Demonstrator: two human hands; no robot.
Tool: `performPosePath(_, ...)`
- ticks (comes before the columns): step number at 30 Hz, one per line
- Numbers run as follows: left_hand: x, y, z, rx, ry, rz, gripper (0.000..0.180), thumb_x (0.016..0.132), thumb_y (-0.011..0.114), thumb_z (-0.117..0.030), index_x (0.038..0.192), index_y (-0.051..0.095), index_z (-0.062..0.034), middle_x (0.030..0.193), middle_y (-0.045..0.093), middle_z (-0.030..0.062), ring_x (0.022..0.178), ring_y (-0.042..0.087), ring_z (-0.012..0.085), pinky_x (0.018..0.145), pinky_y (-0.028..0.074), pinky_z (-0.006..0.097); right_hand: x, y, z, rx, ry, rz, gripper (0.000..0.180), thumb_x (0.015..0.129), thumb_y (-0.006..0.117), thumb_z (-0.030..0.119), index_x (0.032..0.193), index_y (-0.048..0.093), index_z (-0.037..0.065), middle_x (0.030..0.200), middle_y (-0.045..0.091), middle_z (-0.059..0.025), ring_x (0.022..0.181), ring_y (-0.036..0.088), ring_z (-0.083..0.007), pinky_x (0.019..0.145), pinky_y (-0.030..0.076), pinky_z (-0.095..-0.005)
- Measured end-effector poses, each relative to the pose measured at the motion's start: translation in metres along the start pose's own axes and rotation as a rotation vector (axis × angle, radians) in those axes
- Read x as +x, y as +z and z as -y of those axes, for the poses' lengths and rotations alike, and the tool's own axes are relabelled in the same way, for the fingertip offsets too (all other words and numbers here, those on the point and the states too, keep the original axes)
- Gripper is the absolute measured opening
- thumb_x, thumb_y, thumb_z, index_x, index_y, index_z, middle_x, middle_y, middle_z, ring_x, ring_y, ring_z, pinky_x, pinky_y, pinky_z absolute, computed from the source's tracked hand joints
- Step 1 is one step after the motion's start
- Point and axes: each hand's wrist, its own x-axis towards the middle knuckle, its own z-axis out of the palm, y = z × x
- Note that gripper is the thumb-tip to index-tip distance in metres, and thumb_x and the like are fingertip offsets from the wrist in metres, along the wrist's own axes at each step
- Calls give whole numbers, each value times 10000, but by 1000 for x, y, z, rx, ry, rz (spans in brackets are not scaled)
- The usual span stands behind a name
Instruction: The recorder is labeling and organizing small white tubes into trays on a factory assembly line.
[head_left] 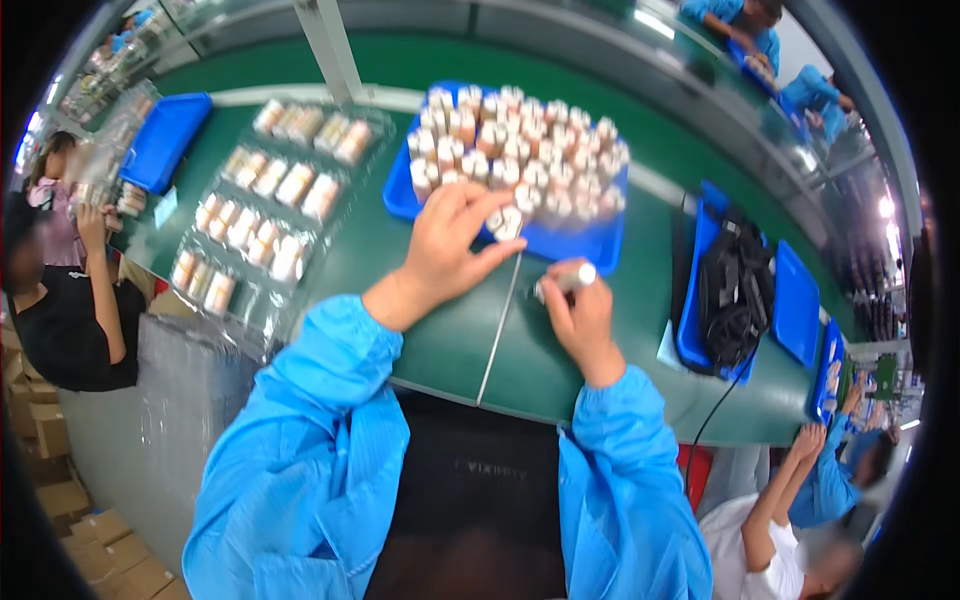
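Observation:
My left hand reaches over the near edge of a blue tray. Its thumb and forefinger close round a small white-ended cylinder. The tray is packed with several upright cylinders with white tops and tan or orange sides. To the right, my right hand holds another small cylinder, tilted, its white end facing up and right. Motion blurs this piece, and the fingers hide part of it. On the left lies a clear plastic tray with rows of similar cylinders on their sides.
A black bag sits in a blue tray at the right, its cable hanging off the table. Another blue tray lies beyond it. An empty blue tray is at the far left. People sit at both ends of the green table.

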Motion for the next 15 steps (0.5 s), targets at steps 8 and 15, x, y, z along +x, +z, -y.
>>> performPosePath(8,-20,24,-4,-314,-62,380,422,720,813,-203,1073,640,-50,980,573,95,870,589,274,717,513,361,6,-4,-13,-88,27,-157,131,840,726,72,874,609,22,778,618,-84,567,566,-185,508,444,-307)
performPosePath(15,-31,35,-1,-357,-69,433,479,716,813,-219,1127,616,-71,986,586,99,890,592,295,758,513,386,0,-17,-20,158,357,-218,123,905,687,107,927,617,8,814,643,-61,688,601,-115,580,477,-253)
